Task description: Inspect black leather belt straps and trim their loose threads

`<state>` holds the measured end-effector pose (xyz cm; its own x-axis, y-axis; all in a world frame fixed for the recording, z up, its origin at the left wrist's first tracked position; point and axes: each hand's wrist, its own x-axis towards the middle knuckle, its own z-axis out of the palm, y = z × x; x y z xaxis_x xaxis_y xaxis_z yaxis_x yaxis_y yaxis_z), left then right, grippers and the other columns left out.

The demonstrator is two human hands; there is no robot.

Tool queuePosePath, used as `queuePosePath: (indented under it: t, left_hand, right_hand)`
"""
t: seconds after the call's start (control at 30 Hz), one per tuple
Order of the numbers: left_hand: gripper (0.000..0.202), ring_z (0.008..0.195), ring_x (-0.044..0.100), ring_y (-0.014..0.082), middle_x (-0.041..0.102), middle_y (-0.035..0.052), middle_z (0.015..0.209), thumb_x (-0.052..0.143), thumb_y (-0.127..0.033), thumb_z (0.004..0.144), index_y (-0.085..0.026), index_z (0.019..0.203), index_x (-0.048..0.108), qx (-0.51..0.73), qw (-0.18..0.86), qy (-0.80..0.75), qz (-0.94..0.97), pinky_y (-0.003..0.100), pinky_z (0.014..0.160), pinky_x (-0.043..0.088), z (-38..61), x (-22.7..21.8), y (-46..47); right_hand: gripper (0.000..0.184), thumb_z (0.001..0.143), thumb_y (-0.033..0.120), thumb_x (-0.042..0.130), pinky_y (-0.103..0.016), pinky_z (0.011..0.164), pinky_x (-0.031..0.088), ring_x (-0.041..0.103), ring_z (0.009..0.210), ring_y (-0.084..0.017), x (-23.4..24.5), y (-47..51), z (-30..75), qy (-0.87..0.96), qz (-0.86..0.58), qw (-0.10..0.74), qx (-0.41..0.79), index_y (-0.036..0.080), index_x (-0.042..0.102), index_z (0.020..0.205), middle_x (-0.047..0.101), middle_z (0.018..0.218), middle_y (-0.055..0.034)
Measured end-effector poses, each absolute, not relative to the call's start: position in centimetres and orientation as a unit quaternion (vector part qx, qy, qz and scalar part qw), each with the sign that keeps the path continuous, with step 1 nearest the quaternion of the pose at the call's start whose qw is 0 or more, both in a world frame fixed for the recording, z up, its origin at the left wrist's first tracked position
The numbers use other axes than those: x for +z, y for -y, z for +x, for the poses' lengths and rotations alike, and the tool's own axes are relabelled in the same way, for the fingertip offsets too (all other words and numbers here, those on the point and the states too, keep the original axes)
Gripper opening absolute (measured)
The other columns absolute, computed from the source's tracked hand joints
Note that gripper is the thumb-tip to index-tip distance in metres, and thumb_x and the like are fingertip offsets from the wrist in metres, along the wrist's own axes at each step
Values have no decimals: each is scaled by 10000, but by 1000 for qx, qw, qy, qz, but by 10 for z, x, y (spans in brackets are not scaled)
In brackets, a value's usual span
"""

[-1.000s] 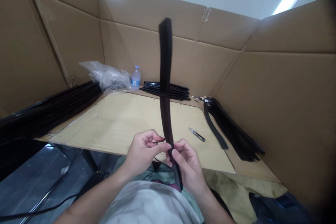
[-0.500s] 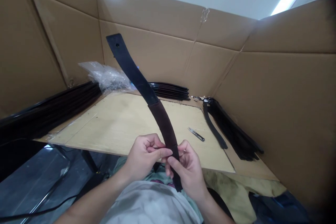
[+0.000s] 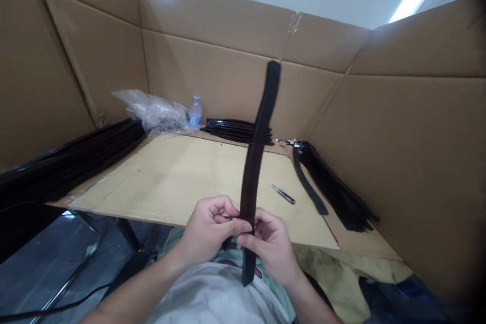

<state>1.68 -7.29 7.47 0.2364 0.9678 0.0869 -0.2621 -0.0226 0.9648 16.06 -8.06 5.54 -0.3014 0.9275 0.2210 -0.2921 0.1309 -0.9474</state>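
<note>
A long, slightly curved black strip (image 3: 252,177) stands nearly upright in front of me, with a dark brown sleeve-like section around its middle. My left hand (image 3: 214,228) pinches it low down from the left, thumb across the front. From the right, my right hand (image 3: 271,248) grips it just below, its thumb meeting the same spot. The fingers behind the strip are partly hidden. Its lower end hangs over my lap. A pair of thread snips (image 3: 283,194) lies on the board to the right, near a single loose black strip (image 3: 309,182).
A pale wooden board (image 3: 170,177) covers the table. Stacks of dark strips lie at left (image 3: 76,162), at back (image 3: 228,130) and at right (image 3: 337,187). Clear plastic bags (image 3: 155,111) and a water bottle (image 3: 195,113) stand at the back. Cardboard walls (image 3: 212,71) enclose the table.
The strip has turned in my hands: its top has swung from the upper left to the right, and it now shows narrower. The bottle behind has come into view.
</note>
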Motion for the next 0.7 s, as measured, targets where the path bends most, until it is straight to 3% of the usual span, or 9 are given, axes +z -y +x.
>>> queuePosePath:
  t: [0.23, 0.47, 0.6, 0.7]
  left_hand:
    - [289, 462, 604, 132, 614, -10, 535, 735, -227, 643, -151, 616, 457, 498, 606, -336, 521, 216, 437, 470, 16, 78, 76]
    - [251, 480, 630, 173, 630, 7, 529, 682, -240, 702, -151, 629, 459, 520, 607, -313, 514, 274, 485, 510, 15, 81, 75]
    - [262, 459, 614, 159, 619, -16, 526, 731, -201, 638, -149, 649, 475, 515, 618, -312, 505, 267, 468, 509, 16, 78, 70]
    - [275, 448, 597, 152, 614, -29, 550, 774, -158, 561, -138, 686, 530, 511, 637, -294, 496, 282, 457, 518, 17, 75, 68]
  right_hand:
    - [190, 737, 208, 687, -237, 509, 437, 559, 542, -126, 52, 87, 164, 567, -303, 518, 565, 187, 501, 767, 625, 656, -14]
    - [160, 862, 324, 524, -255, 591, 424, 539, 637, -130, 55, 88, 165, 532, -258, 535, 604, 178, 502, 798, 622, 759, -48]
    - [110, 835, 283, 570, -247, 569, 435, 529, 607, -117, 53, 85, 162, 522, -255, 557, 594, 183, 532, 860, 592, 728, -22]
    - [275, 756, 246, 664, -244, 524, 471, 533, 595, -115, 52, 82, 161, 522, -261, 556, 592, 186, 556, 1002, 600, 803, -35]
